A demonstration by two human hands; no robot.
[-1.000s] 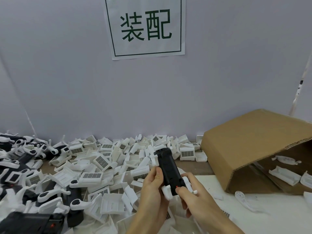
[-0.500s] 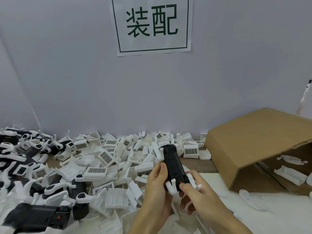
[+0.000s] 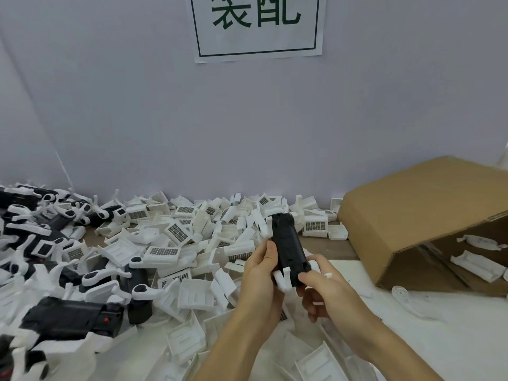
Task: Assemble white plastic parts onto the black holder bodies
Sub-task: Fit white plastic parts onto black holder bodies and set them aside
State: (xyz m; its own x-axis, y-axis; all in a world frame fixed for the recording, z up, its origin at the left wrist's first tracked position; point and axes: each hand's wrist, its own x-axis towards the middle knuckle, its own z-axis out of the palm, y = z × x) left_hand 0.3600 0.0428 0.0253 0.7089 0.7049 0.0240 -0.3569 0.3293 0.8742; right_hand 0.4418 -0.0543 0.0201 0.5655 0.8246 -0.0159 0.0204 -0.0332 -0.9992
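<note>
I hold a long black holder body (image 3: 288, 244) upright and tilted slightly left over the pile. My left hand (image 3: 261, 281) grips its left side, thumb and fingers curled round it. My right hand (image 3: 324, 291) pinches its lower right end, where a white plastic part (image 3: 281, 279) with two prongs sits at the bottom edge. Another white part (image 3: 265, 228) sticks out at the body's upper left. My palms hide the underside.
A heap of loose white plastic parts (image 3: 176, 243) covers the table in front and left. Black bodies with white parts fitted (image 3: 71, 320) lie at the left. A tipped cardboard box (image 3: 412, 215) with white pieces inside stands at the right, before a wall with a sign (image 3: 258, 26).
The black body has been raised a little and turned more upright. My right hand has shifted along its lower end near the white part. The camera view has dropped slightly.
</note>
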